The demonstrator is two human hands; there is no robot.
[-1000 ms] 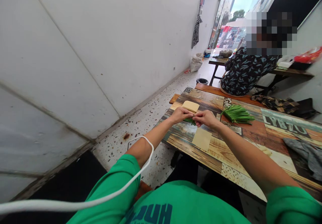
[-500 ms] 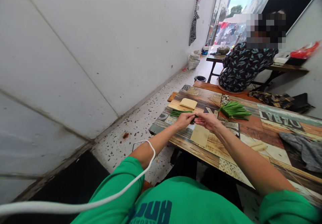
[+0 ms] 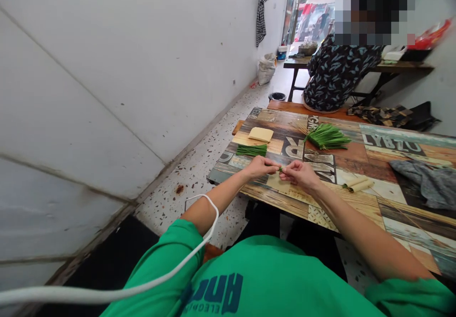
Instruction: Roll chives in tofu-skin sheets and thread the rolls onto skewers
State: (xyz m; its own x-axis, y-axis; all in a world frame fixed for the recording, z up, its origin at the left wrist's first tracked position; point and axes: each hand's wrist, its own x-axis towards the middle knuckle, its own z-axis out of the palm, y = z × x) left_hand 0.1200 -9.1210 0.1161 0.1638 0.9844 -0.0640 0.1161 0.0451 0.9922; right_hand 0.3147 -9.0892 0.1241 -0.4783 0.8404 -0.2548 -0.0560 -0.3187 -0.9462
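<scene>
Over the near edge of the table, my left hand [image 3: 261,167] and my right hand [image 3: 298,172] meet with fingers pinched on a small bit of green chives [image 3: 280,169]. Most of what they grip is hidden by the fingers. Beneath them lies a pale yellow sheet [image 3: 275,183], partly covered by my hands. Just beyond my left hand is a neat row of cut chives [image 3: 251,150], with a stack of pale yellow sheets [image 3: 261,134] behind it. A larger bunch of chives [image 3: 327,137] lies farther right, near some thin sticks [image 3: 301,127].
Two rolled pale sheets [image 3: 358,184] lie right of my right arm. A grey cloth [image 3: 423,184] rests at the table's right. Across the wooden bench [image 3: 285,106] sits a person in a leaf-patterned shirt [image 3: 342,70]. A white cable [image 3: 142,286] crosses my left arm.
The view has tilted downward, so the table sits higher. My hands have come off the row of chives, and a green bit now shows between my fingertips.
</scene>
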